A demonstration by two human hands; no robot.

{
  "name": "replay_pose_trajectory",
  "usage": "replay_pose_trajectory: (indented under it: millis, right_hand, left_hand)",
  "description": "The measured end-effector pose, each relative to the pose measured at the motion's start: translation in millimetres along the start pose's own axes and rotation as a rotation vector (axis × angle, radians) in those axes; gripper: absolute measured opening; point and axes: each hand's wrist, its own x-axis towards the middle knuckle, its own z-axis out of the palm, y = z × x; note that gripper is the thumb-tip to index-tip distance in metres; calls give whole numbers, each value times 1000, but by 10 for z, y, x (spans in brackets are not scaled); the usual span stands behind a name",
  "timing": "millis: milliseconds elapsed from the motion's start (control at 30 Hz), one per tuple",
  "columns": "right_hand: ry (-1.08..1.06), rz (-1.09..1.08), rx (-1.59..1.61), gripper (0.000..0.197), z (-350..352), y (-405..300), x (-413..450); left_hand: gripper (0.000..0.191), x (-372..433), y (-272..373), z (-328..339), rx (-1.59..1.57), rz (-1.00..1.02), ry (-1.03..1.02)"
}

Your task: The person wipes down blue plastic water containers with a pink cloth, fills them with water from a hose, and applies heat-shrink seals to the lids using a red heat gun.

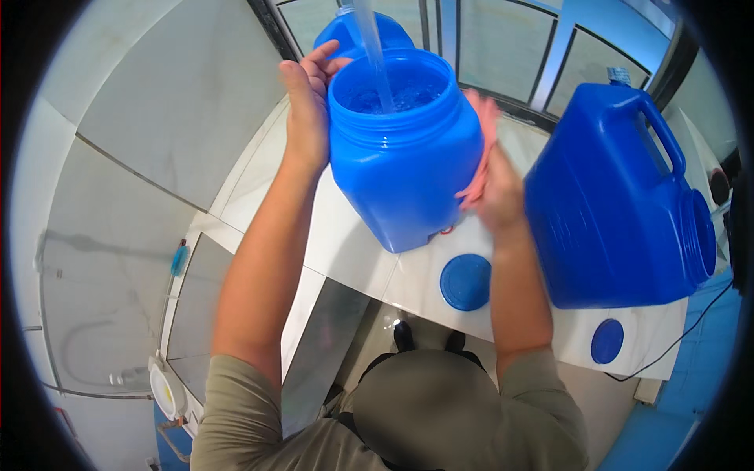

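A blue plastic wide-mouth container [406, 159] stands uncapped on the white counter before me, and a clear stream of water [377, 70] falls into its mouth from above. Moving water shows inside. My left hand [309, 103] rests its palm against the container's left side, fingers spread and thumb up. On the right side, my right hand [500, 188] presses a pink cloth [484, 147] to the container wall; this hand is blurred. Near its wrist lies a round blue lid [465, 282].
A large blue jerrycan [607, 206] with a handle stands at the right, its wide side mouth uncapped. Another blue lid [607, 341] and a black cable [665, 347] are near the counter's right edge. Another blue jug [394, 29] is behind the container, by the window frame.
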Motion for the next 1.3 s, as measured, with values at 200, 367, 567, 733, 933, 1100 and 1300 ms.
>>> replay_pose_trajectory:
  millis: [200,367,567,733,933,1100,1300]
  right_hand:
    - [-216,136,-308,32,762,-792,1514]
    - [-670,-76,-445,49,1212,-775,2290]
    - [-400,-101,-376,65,744,-447,1980]
    - [-411,182,-250,53,581,-922,1074]
    - [-87,-361,-555,46,921,-936,-111]
    - [181,-1075,-1305,45,1107,-284,-573]
    - [-135,-1135,-1658,49,1607,-427,-560]
  left_hand:
    - [100,14,-42,18,-24,8,-22]
    - [100,23,-53,-6,23,5,-18]
    - [94,19,-68,-29,48,10,-27]
    - [90,28,-74,-17,-21,11,-27]
    - [91,-22,-36,-22,-58,32,25]
    - [88,-142,-74,-96,-48,134,115]
    - [84,-1105,124,-206,12,343,346]
